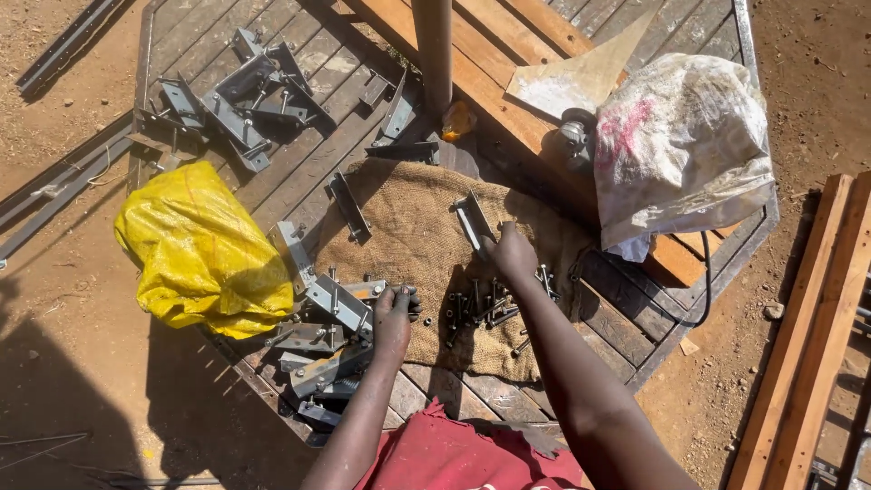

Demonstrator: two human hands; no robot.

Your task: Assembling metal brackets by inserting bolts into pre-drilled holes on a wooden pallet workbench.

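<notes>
Metal bracket (pixel 474 222) is the piece being held up in the right hand (pixel 513 254), a flat grey strip with a bent end, lifted just above the far edge of the burlap sack (pixel 408 227) that is lying spread over the wooden platform (pixel 299 163). The fingers of that hand are clamping around the bracket's lower end, leaving the upper part sticking out free. It is looking stiff and fairly heavy for its size, with hard, possibly sharp edges, so gripping it along the flat faces near the middle seems safest. The left hand (pixel 393 319) is resting at the sack's near left edge, fingers curling around a small dark bolt or nut, though exactly which I cannot tell. Between both hands a pile of bolts (pixel 481 308) is lying loose on the sack; those are small, hard and likely to roll. More brackets (pixel 318 349) are stacking up beside the left hand, near a yellow bag (pixel 195 249) at the platform's left edge. A white sack (pixel 676 145) is sitting at the far right corner.
</notes>
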